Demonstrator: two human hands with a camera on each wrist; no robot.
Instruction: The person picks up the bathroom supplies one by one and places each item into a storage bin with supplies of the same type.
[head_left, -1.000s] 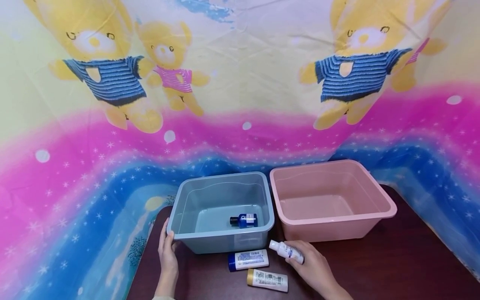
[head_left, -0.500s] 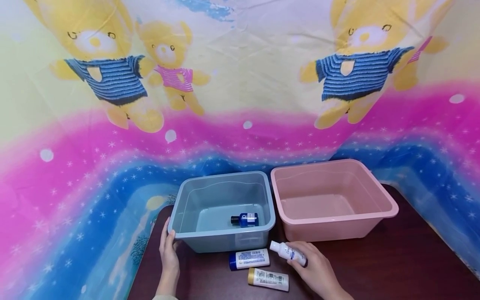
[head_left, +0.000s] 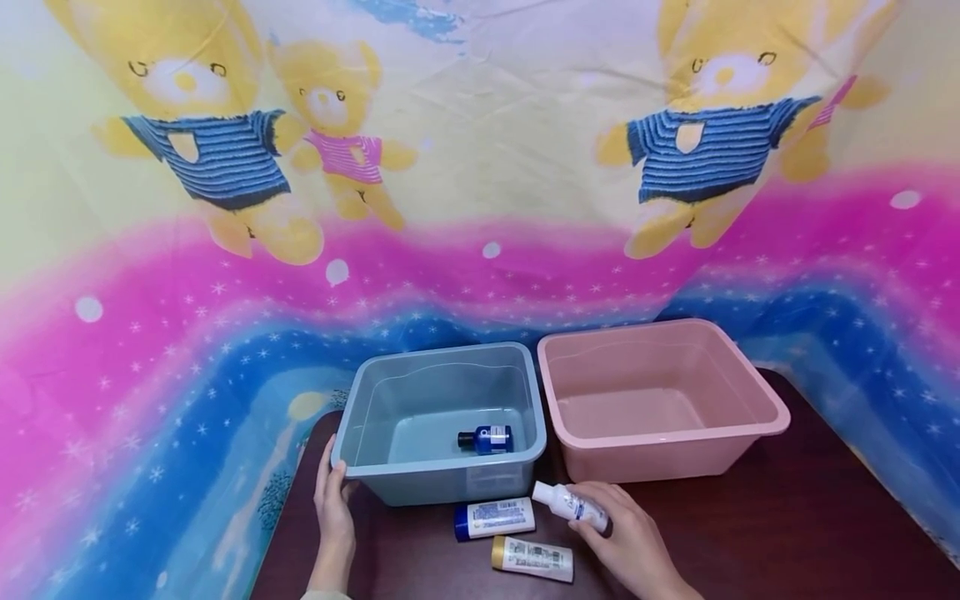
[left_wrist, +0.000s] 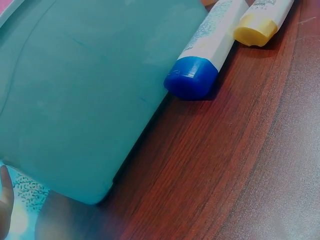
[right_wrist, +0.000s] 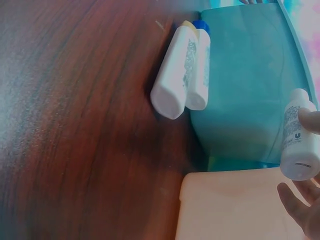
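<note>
Gripping a small white bottle (head_left: 566, 502), a person's right hand (head_left: 626, 533) has thumb and fingers clamped round its base end, probably so that the neck and cap jut free. The bottle tilts, cap toward the upper left, and appears lifted off the table (head_left: 750, 533), in front of where two plastic basins nearly meet.

The left hand (head_left: 333, 508) rests against the near left corner of the blue-grey basin (head_left: 420, 487), fingers fairly straight along the outside and thumb at the rim; it seems placed there to steady the basin, though how firmly it presses cannot be told.

Inside that basin, a dark blue bottle (head_left: 495, 439) with a black cap lies on its side, near the right front. Beside it stands a pink basin (head_left: 660, 458), its smooth floor in view.

Before the blue-grey basin, a white bottle with a blue cap (head_left: 498, 517) lies flat; nearer the person lies a cream-white bottle with a gold cap (head_left: 536, 559). Both caps face left. Behind everything hangs a bright teddy-bear backdrop (head_left: 487, 167).
</note>
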